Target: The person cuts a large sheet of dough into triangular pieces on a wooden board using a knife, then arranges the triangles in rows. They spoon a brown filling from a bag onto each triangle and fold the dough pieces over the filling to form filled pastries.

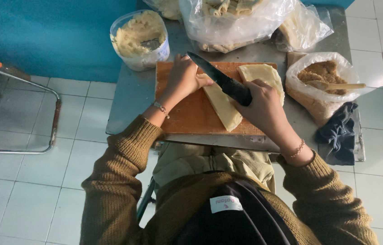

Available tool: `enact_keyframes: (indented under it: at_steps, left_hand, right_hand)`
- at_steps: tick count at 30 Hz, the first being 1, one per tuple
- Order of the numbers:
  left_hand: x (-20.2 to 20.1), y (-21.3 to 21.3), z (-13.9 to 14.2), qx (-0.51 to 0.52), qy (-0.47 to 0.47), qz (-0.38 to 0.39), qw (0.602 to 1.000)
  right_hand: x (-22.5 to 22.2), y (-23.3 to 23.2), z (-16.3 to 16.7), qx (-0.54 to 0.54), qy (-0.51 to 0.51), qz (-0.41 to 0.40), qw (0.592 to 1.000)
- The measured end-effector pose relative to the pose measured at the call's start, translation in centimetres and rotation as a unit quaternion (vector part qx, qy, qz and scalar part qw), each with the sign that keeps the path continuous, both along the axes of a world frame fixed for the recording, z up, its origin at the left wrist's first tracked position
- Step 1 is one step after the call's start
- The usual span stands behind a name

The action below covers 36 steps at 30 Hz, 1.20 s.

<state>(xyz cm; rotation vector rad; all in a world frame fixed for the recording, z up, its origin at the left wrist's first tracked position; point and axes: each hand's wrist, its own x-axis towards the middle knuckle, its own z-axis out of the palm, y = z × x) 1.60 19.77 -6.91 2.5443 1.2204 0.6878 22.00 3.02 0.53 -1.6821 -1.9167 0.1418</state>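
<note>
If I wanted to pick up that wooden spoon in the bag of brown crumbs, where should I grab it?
Probably by the wooden spoon's bare handle end, coming from the right. It sticks out sideways past the bag of brown crumbs, while the bowl end lies on the crumbs.

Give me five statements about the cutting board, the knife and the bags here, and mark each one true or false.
1. The right hand holds a dark knife. True.
2. The left hand rests on the wooden cutting board. True.
3. The pale dough sheet lies on the floor. False: it lies on the board.
4. A wooden spoon sits in the bag of brown crumbs. True.
5. The dark cloth covers the board. False: it lies at the table's right edge.
</note>
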Motion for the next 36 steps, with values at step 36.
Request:
enact_keyframes:
  at_steps: [36]
  left_hand:
    - [-4.9, -7.4, 2.4, -0.410, -0.491, 0.013, 0.769]
  right_hand:
    - [4.7, -8.8, 3.0, 0.099, 0.098, -0.084, 0.987]
